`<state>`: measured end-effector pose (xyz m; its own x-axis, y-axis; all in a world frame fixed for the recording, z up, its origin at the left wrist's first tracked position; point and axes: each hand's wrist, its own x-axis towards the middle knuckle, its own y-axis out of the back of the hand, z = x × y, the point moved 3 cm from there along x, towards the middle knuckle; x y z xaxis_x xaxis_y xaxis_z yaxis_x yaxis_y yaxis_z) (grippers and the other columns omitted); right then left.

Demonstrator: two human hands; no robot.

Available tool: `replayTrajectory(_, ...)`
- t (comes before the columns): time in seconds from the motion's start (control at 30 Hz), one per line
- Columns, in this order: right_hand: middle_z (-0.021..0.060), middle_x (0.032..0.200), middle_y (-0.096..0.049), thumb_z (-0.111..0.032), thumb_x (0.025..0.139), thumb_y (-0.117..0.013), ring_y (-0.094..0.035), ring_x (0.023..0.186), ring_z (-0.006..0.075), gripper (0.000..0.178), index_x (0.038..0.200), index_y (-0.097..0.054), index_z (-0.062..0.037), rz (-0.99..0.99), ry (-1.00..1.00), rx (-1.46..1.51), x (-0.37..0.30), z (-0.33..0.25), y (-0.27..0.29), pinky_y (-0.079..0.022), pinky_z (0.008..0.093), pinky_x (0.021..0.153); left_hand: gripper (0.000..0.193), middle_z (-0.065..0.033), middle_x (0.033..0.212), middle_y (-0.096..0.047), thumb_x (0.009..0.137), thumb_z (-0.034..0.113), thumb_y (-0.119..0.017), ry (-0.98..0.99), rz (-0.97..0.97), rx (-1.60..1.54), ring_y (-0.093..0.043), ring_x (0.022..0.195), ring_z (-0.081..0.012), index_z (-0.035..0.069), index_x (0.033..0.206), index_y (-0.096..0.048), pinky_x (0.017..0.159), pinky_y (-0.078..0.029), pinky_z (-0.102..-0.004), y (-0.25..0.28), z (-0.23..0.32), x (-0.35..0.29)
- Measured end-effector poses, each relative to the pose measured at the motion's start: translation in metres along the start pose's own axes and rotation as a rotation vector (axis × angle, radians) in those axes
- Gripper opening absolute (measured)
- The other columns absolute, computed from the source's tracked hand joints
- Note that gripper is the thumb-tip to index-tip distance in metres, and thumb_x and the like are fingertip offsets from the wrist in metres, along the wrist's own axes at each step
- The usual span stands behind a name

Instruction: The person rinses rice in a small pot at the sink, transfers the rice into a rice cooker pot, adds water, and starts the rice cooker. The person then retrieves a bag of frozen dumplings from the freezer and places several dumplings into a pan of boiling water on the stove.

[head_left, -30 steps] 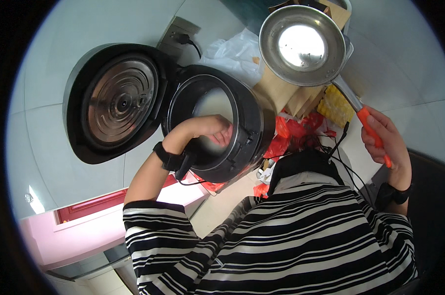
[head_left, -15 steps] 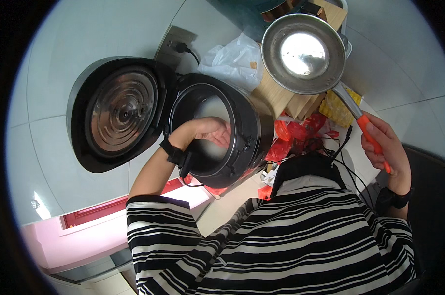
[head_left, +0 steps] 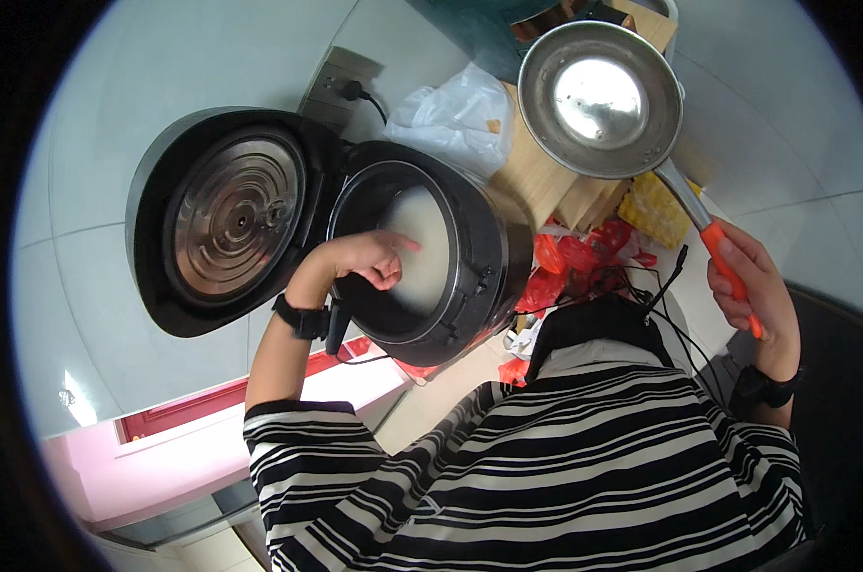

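Observation:
My left hand (head_left: 369, 257) hovers over the mouth of a black rice cooker (head_left: 493, 248), index finger stretched out and the other fingers curled, with nothing in it. Cloudy whitish water (head_left: 422, 238) fills the lower part of the cooker's pot; what lies beneath its surface cannot be made out. The cooker's lid (head_left: 241, 224), lined with a ridged metal plate, is swung up on the left. In my right hand (head_left: 760, 286) is the orange handle of a round metal water scoop (head_left: 598, 100), raised at the upper right. Its bottom shines brightly.
Behind the cooker lie a white plastic bag (head_left: 455, 119) and a wall socket with a plug (head_left: 353, 91). Right of it are a wooden board (head_left: 536, 181), red plastic bags (head_left: 546, 286), a yellow packet (head_left: 655, 210) and black cables (head_left: 679, 334).
My left hand has risen and drawn back leftward from the pot's inner right side, its index finger now extended. The scoop in my right hand has shifted slightly right.

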<state>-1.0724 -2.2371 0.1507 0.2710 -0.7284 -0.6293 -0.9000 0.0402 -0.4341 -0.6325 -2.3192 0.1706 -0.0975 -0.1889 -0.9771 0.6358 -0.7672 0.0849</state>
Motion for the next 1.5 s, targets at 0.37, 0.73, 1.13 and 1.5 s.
replayTrajectory(0.37, 0.0021, 0.058, -0.04, -0.022, 0.088, -0.045, -0.025, 0.032, 0.0022, 0.04, 0.123, -0.037, -0.0047, 0.014, 0.006, -0.021, -0.002, -0.003, -0.006, -0.017, 0.0161, 0.027, 0.081, -0.0004, 0.052, -0.033, 0.056, -0.002, -0.033, -0.006, -0.064, -0.036, -0.031, 0.046, -0.0108, 0.001, 0.134, -0.014, 0.046, -0.028, -0.0224, -0.015, -0.008, -0.005)
replayTrajectory(0.73, 0.0017, 0.057, -0.039, -0.023, 0.088, -0.046, -0.025, 0.032, 0.0021, 0.04, 0.123, -0.038, -0.0062, -0.015, -0.014, -0.005, 0.002, -0.001, -0.01, -0.018, 0.0163, 0.026, 0.084, -0.0008, 0.053, -0.035, 0.052, -0.003, -0.034, -0.021, -0.096, -0.079, -0.032, 0.045, -0.0106, 0.001, 0.135, -0.014, 0.044, -0.028, -0.0216, -0.012, -0.012, -0.005)
replayTrajectory(1.13, 0.0011, 0.055, -0.037, -0.022, 0.089, -0.043, -0.021, 0.031, 0.0014, 0.041, 0.126, -0.035, -0.0077, -0.01, -0.003, -0.009, 0.004, 0.0, -0.015, -0.016, 0.0149, 0.026, 0.084, -0.0016, 0.055, -0.036, 0.054, -0.003, -0.035, -0.02, -0.085, -0.133, -0.033, 0.046, -0.0104, 0.0, 0.135, -0.012, 0.044, -0.029, -0.021, -0.013, -0.015, -0.005)
replayTrajectory(1.5, 0.0013, 0.055, -0.037, -0.022, 0.089, -0.043, -0.022, 0.031, 0.0016, 0.04, 0.125, -0.036, -0.0073, 0.021, -0.003, -0.021, 0.005, 0.0, -0.017, -0.017, 0.0149, 0.025, 0.083, -0.0011, 0.055, -0.035, 0.054, -0.003, -0.035, -0.026, -0.096, -0.135, -0.032, 0.046, -0.0101, 0.002, 0.135, -0.014, 0.045, -0.029, -0.0209, -0.013, -0.016, -0.006)
